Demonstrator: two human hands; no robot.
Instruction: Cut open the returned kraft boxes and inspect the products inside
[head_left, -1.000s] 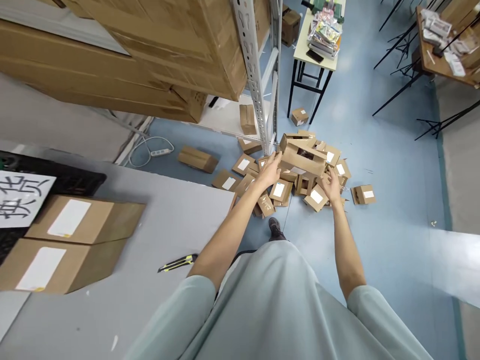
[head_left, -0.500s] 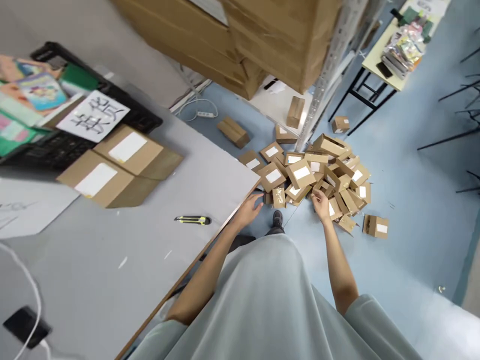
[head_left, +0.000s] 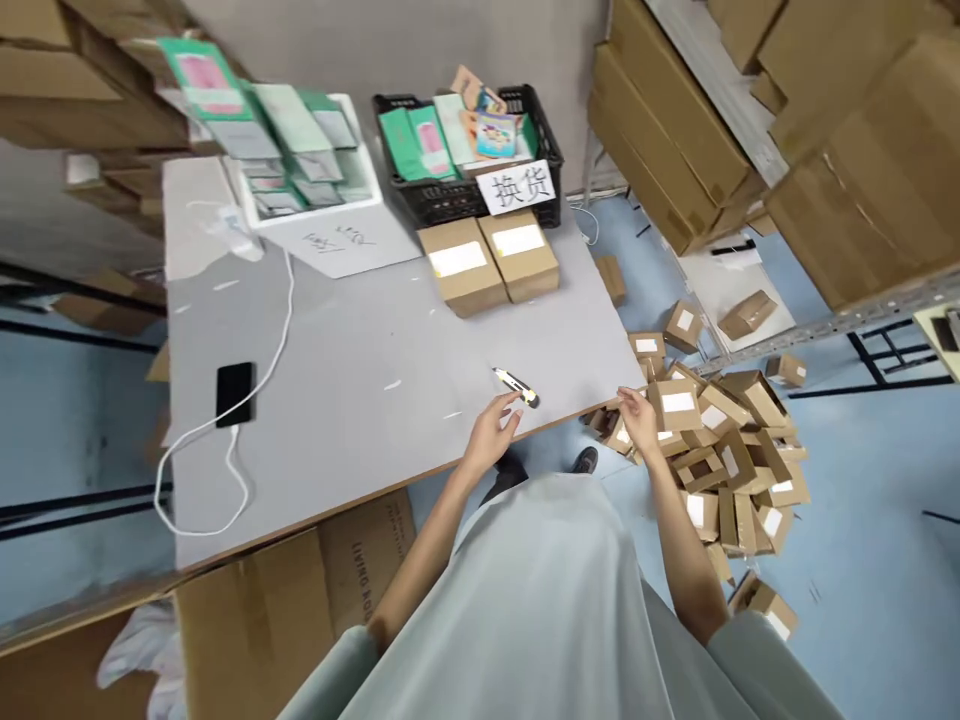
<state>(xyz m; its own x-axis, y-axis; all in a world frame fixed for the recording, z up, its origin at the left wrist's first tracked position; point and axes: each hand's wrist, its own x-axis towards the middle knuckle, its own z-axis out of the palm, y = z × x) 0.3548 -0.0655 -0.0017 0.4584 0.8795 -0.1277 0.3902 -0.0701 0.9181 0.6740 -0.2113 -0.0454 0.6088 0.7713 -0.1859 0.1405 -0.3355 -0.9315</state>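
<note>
Along the near edge of the tabletop, left hand has thumb and fingers apart, grip empty, right beside the utility knife; from where I stand, can't tell if a fingertip touches it. Knife lies flat, near that same edge.

Right hand at the front right corner, near the heap of small boxes; nothing visible in its grip, too small to tell whether thumb and fingers meet. Heap sits on the blue floor, several flaps open, many white labels.

Beyond the knife: two cartons side by side, in front of a black crate of packets with a lettered card. White bin left of crate. Phone farther left, white cable across it.
</note>
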